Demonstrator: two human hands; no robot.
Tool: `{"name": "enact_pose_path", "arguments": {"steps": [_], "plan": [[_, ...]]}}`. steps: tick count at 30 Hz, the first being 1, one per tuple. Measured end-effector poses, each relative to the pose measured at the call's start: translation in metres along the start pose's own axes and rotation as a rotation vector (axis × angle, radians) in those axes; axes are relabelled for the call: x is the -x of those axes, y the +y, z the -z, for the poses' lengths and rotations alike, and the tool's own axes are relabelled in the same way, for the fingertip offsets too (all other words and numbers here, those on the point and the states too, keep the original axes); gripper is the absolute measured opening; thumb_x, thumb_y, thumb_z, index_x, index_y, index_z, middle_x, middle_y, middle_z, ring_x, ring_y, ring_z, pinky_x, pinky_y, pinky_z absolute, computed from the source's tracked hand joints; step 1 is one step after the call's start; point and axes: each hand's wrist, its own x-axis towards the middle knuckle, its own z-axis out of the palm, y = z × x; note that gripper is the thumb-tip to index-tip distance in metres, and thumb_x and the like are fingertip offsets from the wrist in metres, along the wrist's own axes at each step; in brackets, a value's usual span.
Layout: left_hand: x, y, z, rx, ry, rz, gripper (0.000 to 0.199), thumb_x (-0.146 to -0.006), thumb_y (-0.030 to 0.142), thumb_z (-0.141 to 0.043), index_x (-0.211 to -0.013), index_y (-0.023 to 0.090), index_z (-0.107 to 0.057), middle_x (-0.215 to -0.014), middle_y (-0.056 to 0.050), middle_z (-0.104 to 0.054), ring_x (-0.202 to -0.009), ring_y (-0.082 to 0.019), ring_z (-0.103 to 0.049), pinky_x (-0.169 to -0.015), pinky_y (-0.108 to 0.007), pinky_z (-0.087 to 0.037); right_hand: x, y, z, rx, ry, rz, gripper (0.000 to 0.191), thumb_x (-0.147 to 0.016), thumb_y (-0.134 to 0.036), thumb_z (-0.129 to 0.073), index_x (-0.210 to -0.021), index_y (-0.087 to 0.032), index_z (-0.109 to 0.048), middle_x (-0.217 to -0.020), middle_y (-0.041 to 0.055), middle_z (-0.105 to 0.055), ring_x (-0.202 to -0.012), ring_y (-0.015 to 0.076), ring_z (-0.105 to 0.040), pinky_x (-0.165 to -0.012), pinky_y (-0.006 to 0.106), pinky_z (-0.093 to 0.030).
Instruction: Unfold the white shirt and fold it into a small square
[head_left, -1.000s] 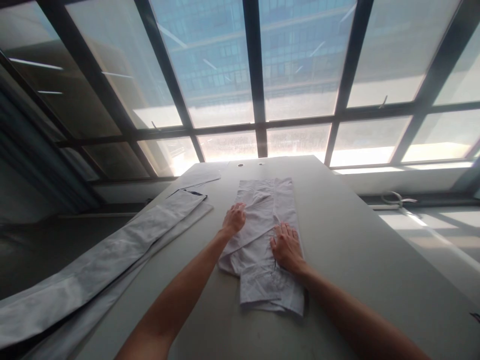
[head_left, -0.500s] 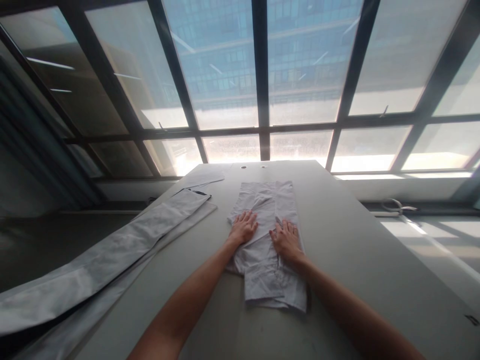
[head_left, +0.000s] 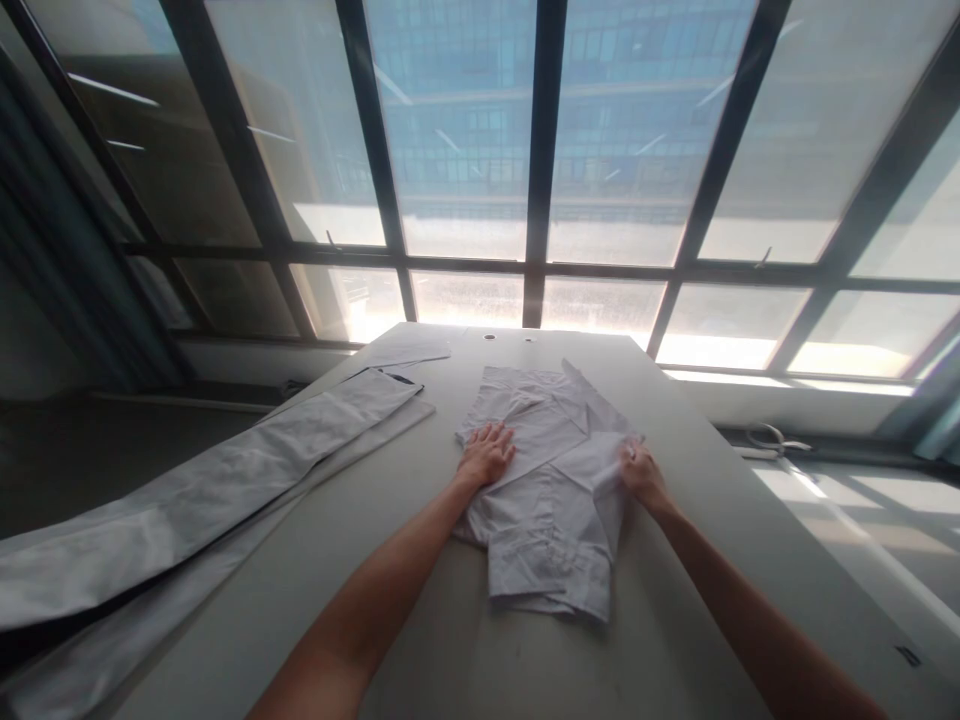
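A folded, creased white shirt [head_left: 551, 500] lies lengthwise on the white table [head_left: 420, 620]. My left hand [head_left: 487, 453] rests flat on its left half with fingers outstretched. At the shirt's right side, my right hand [head_left: 641, 470] has its fingers closed on the edge of the cloth and holds a layer pulled out to the right. The narrow, squared end of the shirt points toward me.
Long pale grey-white cloth pieces [head_left: 225, 510] lie along the table's left side, running off toward the near left. A flat white sheet [head_left: 409, 352] sits at the far left. Windows [head_left: 465, 130] stand behind the table, and a coiled strip [head_left: 766, 438] lies beyond its right edge.
My right hand has gone from lying on the shirt to gripping its right edge, drawing that layer outward to the right. My left hand stays in place. The view has tilted slightly.
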Motion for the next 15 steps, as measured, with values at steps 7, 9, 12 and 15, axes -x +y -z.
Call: {"name": "enact_pose_path", "arguments": {"steps": [7,9,12,15], "plan": [[-0.001,0.002,0.001,-0.005,-0.003,0.02,0.055,-0.106,0.047,-0.038,-0.156,0.027,-0.048,-0.168,-0.007,-0.037,-0.155,-0.033,-0.031,-0.126,-0.054,-0.024,0.018,0.002,0.017,0.16,-0.011,-0.11,0.058,-0.104,-0.038,-0.036,-0.138,0.0,-0.063,-0.149,0.0315,-0.052,-0.144,0.041,-0.045,-0.114,0.051,-0.04],[-0.001,0.002,0.001,-0.002,-0.005,0.018,0.055,-0.107,0.046,-0.038,-0.157,0.027,-0.048,-0.168,-0.007,-0.036,-0.155,-0.033,-0.031,-0.126,-0.055,-0.023,0.019,-0.022,0.022,0.215,-0.012,-0.042,0.056,-0.103,-0.038,-0.039,-0.139,-0.001,-0.061,-0.154,0.0317,-0.046,-0.147,0.0423,-0.039,-0.115,0.053,-0.037],[-0.002,0.0,0.0,-0.007,-0.005,0.014,0.055,-0.107,0.046,-0.037,-0.158,0.027,-0.047,-0.169,-0.006,-0.035,-0.156,-0.033,-0.03,-0.127,-0.055,-0.023,0.022,-0.063,0.022,0.263,-0.213,0.226,0.044,-0.099,-0.027,-0.044,-0.127,-0.005,-0.07,-0.139,0.026,-0.063,-0.136,0.0337,-0.054,-0.113,0.043,-0.041],[-0.002,-0.001,-0.001,-0.013,-0.011,0.014,0.055,-0.107,0.046,-0.037,-0.158,0.027,-0.046,-0.169,-0.006,-0.035,-0.156,-0.032,-0.03,-0.127,-0.054,-0.022,0.033,-0.087,0.015,0.282,-0.405,0.354,0.03,-0.088,-0.018,-0.056,-0.107,-0.01,-0.078,-0.113,0.0204,-0.076,-0.112,0.0301,-0.069,-0.101,0.038,-0.051]]}}
